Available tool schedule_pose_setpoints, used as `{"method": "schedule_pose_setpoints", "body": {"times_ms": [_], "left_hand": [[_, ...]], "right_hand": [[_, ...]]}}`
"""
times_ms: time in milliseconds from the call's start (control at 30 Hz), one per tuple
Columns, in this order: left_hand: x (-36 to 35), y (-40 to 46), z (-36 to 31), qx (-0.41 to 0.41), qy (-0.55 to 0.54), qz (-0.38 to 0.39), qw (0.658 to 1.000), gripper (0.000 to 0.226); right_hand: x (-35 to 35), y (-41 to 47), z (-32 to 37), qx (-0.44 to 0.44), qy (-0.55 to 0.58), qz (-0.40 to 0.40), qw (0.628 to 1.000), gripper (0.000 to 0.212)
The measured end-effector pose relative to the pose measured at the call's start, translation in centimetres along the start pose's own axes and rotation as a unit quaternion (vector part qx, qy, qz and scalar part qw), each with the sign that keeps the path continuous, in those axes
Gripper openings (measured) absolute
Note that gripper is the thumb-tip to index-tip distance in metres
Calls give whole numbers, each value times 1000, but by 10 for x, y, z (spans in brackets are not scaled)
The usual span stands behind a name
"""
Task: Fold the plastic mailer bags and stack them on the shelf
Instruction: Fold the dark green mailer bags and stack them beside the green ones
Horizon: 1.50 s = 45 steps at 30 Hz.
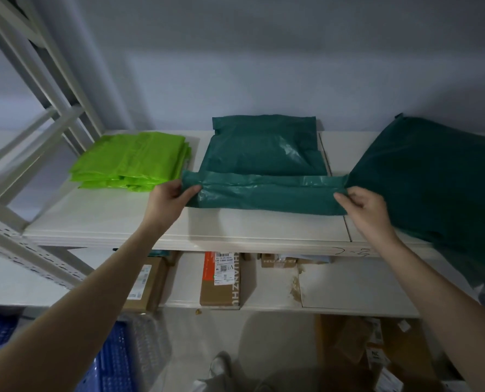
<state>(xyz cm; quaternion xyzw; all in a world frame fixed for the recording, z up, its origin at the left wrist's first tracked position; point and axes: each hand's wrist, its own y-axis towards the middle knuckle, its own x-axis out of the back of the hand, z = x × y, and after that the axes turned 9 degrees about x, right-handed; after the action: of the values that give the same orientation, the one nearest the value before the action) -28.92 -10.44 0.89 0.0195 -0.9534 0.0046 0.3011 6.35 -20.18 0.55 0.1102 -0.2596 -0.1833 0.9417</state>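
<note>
A dark green mailer bag [266, 193], folded into a long narrow strip, lies across the front of the white shelf [196, 232]. My left hand [169, 198] pinches its left end and my right hand [361, 203] pinches its right end. Behind the strip lies a stack of folded dark green bags [264, 148]. A stack of folded bright green bags [131, 162] sits at the shelf's left. A large pile of unfolded dark green bags [439, 182] covers the shelf's right end and hangs over its edge.
White metal uprights and braces [41, 89] stand at the left. A grey wall is close behind. The lower shelf holds cardboard boxes [221, 281]. Blue crates [114, 360] and more boxes [354, 340] sit on the floor below.
</note>
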Motion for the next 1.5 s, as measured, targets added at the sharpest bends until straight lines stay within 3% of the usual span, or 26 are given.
{"method": "schedule_pose_setpoints", "body": {"times_ms": [133,267,433,533,833,967,1167,1500], "left_hand": [[2,2,-7,7,-26,27,999,40],[-2,-1,-22,-17,-46,21,999,20],[-2,6,-26,-31,2,-2,1000,31],[0,11,-29,-26,3,-9,1000,25],[0,56,-53,-4,-103,-13,995,35],[-8,80,-68,-1,-163,-7,987,17],[-25,119,-77,-61,-8,-102,993,30],[-50,159,-68,28,56,-84,994,36]], "right_hand": [[6,8,2,16,1,-13,1000,30],[8,13,7,18,14,-16,1000,23],[7,23,7,5,24,-20,999,18],[4,30,5,3,20,-24,1000,13],[-8,74,16,14,63,-69,996,12],[-13,107,14,24,44,-116,992,17],[-21,151,7,47,-75,-146,985,16],[-35,192,-21,-9,-179,-83,980,23]]}}
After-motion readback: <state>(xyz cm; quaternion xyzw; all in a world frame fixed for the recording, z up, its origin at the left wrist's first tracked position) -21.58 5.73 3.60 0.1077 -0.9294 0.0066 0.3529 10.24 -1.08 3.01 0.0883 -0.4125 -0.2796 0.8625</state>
